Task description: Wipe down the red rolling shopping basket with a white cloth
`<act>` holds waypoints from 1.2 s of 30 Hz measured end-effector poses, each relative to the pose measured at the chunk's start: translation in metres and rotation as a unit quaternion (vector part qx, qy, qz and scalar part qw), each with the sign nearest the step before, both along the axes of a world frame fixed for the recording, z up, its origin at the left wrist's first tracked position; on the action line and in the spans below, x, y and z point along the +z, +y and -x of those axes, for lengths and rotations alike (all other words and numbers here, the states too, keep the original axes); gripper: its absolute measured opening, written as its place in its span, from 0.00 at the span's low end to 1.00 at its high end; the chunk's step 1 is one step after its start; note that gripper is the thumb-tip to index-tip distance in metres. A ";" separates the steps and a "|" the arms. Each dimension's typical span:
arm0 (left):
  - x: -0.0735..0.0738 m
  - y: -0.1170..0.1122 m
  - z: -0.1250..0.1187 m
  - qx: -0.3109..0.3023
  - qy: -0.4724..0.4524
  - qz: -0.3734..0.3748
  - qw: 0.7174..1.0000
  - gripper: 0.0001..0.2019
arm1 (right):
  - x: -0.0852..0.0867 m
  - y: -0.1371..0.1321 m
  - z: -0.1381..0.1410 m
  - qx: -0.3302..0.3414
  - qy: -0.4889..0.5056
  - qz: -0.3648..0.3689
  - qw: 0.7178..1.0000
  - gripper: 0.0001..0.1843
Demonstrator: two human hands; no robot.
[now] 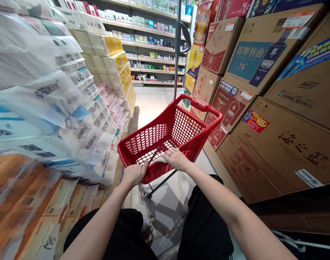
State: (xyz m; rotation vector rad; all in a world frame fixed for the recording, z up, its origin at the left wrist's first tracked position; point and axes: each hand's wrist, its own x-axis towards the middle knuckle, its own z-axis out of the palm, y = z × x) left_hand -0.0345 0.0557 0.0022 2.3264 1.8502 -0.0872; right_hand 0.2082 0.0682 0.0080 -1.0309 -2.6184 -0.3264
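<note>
A red plastic shopping basket (186, 126) on a wheeled frame stands tilted in the aisle in front of me. My left hand (134, 173) grips its near rim with the fingers wrapped round it. My right hand (176, 158) lies over the same rim a little to the right, fingers curled and pressing a white cloth (160, 159) against it. The basket looks empty inside. Its grey pull handle (181, 39) rises upright behind it.
Stacked packs of tissue paper (53, 108) wall the left side. Large cardboard cartons (276, 119) are piled on the right. Store shelves (154, 47) with small goods close the far end of the narrow tiled aisle (151, 101).
</note>
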 end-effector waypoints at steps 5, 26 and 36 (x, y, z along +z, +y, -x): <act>-0.003 0.001 0.001 0.005 0.004 0.005 1.000 0.40 | 0.013 0.012 -0.057 -0.060 0.011 0.010 0.998 0.16; -0.012 0.001 -0.002 0.049 -0.039 -0.022 0.998 0.43 | -0.042 -0.046 0.028 -0.068 0.103 -0.017 0.992 0.15; -0.012 0.003 0.003 0.030 -0.042 -0.018 0.999 0.39 | -0.035 -0.028 -0.015 -0.133 0.048 -0.093 0.986 0.14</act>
